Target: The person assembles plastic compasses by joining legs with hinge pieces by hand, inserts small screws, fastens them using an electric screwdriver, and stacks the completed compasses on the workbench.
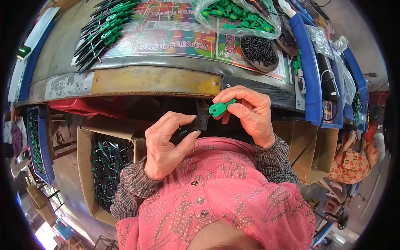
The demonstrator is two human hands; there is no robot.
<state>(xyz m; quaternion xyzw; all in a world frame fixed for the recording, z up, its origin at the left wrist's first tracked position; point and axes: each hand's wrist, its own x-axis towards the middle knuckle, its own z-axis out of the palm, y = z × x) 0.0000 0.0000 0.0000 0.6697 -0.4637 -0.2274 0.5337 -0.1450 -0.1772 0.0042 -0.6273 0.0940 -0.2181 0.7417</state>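
My left hand [160, 146] is closed around a black plastic piece [201, 122] with a round end, pinched between thumb and fingers. A green plastic piece [217, 110] with a rounded head and a ribbed stem sits in the pinch of my right hand [255, 118]. Both pieces are close together in front of my body, just below the table edge. A small dark tip shows between them; I cannot tell whether the pieces touch. My left fingers and palm hide the rest of the black piece.
The table holds a round dish of black screws [259, 52], a plastic bag of green pieces [237, 16] and a row of black-and-green assemblies [109, 31]. A cardboard box [86, 166] of similar assemblies stands lower left. Blue bins [308, 71] flank the right; another person [352, 166] sits beyond.
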